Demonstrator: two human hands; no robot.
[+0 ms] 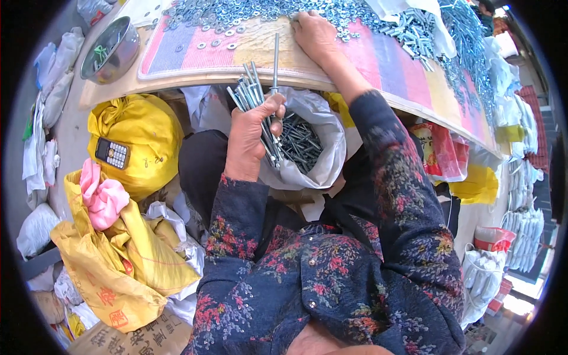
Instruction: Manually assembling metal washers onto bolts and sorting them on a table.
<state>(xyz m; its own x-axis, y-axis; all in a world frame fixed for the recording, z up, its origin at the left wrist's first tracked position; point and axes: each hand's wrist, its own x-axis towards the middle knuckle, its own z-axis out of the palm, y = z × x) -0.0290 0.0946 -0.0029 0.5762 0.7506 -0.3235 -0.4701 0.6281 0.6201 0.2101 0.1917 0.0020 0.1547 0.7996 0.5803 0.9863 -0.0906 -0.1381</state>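
My left hand [251,133] is closed round a bundle of long metal bolts [247,89], fanned toward the upper left. Thumb and finger pinch one longer bolt [276,56] upright, with what looks like a washer low on its shaft. Below this hand a white sack [328,163] stands between my knees, holding many dark metal bolts [300,142]. My right hand [315,36] reaches over the table, its fingers curled down at the edge of a spread of loose washers [231,21]. Whatever its fingertips pinch is hidden.
The board table [118,89] carries a striped cloth [195,62]. A metal bowl [111,50] sits at its left; short metal sleeves [414,32] and long bolts [464,53] pile at right. A yellow bundle [142,124] bears a phone [112,153]. Yellow bags [118,266] lie nearer.
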